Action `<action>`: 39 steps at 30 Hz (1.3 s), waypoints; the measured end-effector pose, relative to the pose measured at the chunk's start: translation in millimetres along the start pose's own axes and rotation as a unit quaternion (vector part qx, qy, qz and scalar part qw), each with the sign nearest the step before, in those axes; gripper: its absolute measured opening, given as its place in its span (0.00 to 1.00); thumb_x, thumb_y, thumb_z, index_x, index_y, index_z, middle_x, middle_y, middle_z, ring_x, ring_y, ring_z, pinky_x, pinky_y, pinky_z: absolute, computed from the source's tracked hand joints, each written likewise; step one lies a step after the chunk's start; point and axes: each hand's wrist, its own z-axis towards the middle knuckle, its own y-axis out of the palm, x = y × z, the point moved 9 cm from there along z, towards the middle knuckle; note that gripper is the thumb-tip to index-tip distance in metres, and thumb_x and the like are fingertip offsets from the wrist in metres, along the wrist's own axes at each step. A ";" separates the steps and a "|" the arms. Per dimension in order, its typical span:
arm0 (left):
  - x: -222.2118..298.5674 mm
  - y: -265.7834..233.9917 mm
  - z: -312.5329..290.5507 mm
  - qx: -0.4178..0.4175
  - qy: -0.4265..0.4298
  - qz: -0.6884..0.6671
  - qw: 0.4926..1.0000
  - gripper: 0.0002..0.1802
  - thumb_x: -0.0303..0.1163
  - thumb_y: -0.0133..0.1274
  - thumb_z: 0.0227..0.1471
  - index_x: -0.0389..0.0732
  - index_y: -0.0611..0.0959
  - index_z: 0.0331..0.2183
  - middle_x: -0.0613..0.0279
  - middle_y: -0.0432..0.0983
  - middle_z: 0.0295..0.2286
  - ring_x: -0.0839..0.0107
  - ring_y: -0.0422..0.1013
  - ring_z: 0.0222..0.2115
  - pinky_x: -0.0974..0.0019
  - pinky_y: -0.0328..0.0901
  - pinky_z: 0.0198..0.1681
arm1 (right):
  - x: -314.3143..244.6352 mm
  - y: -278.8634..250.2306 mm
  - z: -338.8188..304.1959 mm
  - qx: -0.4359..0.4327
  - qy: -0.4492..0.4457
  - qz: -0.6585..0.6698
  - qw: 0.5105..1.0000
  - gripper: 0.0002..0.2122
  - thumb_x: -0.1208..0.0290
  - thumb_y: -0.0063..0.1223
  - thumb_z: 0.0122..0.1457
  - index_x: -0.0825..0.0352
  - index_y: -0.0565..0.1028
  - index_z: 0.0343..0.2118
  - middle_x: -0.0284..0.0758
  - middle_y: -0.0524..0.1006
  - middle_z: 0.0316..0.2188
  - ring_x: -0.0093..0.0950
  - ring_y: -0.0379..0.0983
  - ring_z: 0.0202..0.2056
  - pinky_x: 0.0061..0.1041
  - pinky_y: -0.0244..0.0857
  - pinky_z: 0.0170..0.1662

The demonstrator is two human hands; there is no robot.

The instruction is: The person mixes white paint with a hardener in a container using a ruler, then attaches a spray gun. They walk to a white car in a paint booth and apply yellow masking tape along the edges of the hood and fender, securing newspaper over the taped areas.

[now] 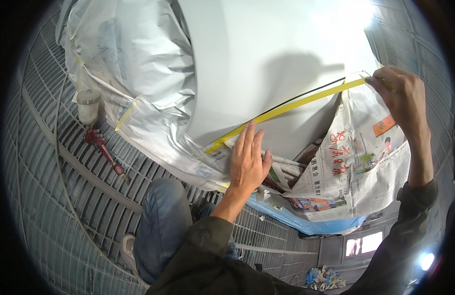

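A strip of yellow masking tape point(306, 101) runs slantwise over a light grey-white car panel point(237, 59), close to a thin black line. At its upper right end my right hand point(400, 93) pinches the tape between thumb and fingers, pulled taut. My left hand point(248, 162) is open, fingers stretched out, with the fingertips on the panel at the lower part of the tape. Below the strip hangs a sheet of newspaper point(355, 177), gaping away from the panel in the middle. My left palm is hidden from view.
White masking film point(139, 54) wraps the car at the left, taped at places. A red spray gun point(105, 151) with a whitish cup point(88, 105) sits by the film above the metal floor grating point(89, 182). A hose point(65, 189) curves across the grating. Crumpled waste point(325, 279) lies farther off.
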 end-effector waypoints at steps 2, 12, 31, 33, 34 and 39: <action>-0.4 3.0 -0.9 -0.010 0.014 0.032 0.999 0.31 0.31 0.58 0.51 0.29 0.72 0.55 0.38 0.61 0.61 0.43 0.62 0.60 0.48 0.63 0.59 | 0.1 -3.6 -5.8 -0.023 -0.024 0.027 0.999 0.04 0.73 0.65 0.56 0.67 0.83 0.31 0.33 0.80 0.20 0.23 0.73 0.18 0.24 0.63 0.22; 4.1 3.9 -1.2 -0.004 0.016 0.044 0.999 0.30 0.31 0.57 0.52 0.26 0.73 0.54 0.36 0.61 0.61 0.42 0.61 0.61 0.47 0.62 0.61 | 20.5 -69.9 -33.9 -0.082 -0.072 0.211 0.972 0.09 0.73 0.62 0.59 0.67 0.83 0.42 0.39 0.83 0.25 0.20 0.73 0.17 0.18 0.67 0.23; 16.3 7.4 11.7 -0.017 0.032 0.062 0.997 0.28 0.32 0.56 0.54 0.27 0.73 0.54 0.37 0.60 0.62 0.44 0.61 0.61 0.49 0.62 0.60 | 72.3 -4.9 -1.8 -0.030 0.084 -0.093 0.992 0.07 0.67 0.60 0.61 0.66 0.84 0.34 0.38 0.82 0.22 0.32 0.76 0.20 0.31 0.70 0.29; 17.7 6.5 14.7 -0.015 0.034 0.055 0.998 0.28 0.30 0.56 0.54 0.27 0.73 0.54 0.37 0.60 0.62 0.43 0.61 0.61 0.48 0.62 0.61 | 72.8 -3.7 0.6 -0.024 0.083 -0.087 0.992 0.08 0.67 0.60 0.61 0.66 0.84 0.34 0.38 0.82 0.22 0.32 0.76 0.20 0.31 0.70 0.29; 18.3 6.1 16.0 -0.015 0.032 0.045 0.998 0.28 0.29 0.55 0.54 0.27 0.73 0.54 0.37 0.60 0.61 0.42 0.60 0.61 0.47 0.61 0.62 | 72.8 -3.0 1.4 -0.020 0.083 -0.084 0.993 0.08 0.67 0.60 0.61 0.66 0.84 0.34 0.38 0.82 0.22 0.32 0.76 0.20 0.31 0.70 0.29; 27.1 8.9 23.3 -0.016 0.039 0.032 0.999 0.26 0.28 0.55 0.54 0.26 0.73 0.53 0.37 0.61 0.61 0.41 0.60 0.61 0.47 0.60 0.63 | 77.5 0.9 -1.5 -0.025 0.090 -0.080 0.992 0.08 0.66 0.60 0.61 0.66 0.84 0.34 0.39 0.82 0.22 0.33 0.76 0.20 0.33 0.70 0.29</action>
